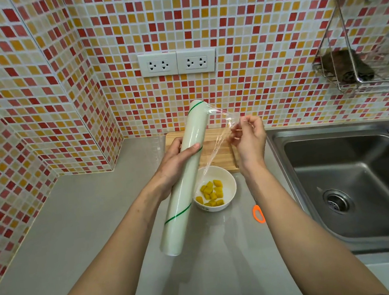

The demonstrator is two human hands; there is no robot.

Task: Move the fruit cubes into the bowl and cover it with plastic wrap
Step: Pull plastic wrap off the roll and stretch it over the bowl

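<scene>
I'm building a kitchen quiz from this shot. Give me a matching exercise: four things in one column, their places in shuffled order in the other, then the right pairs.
Things:
1. fruit cubes
2. plastic wrap roll
3. cutting board
4. orange tool

Places:
A. flat on the counter between the bowl and the sink
B. inside the white bowl
C. against the tiled wall, behind the bowl
D. gripped in the left hand, above the counter

Pairs: 1-B, 2-D, 3-C, 4-A
</scene>
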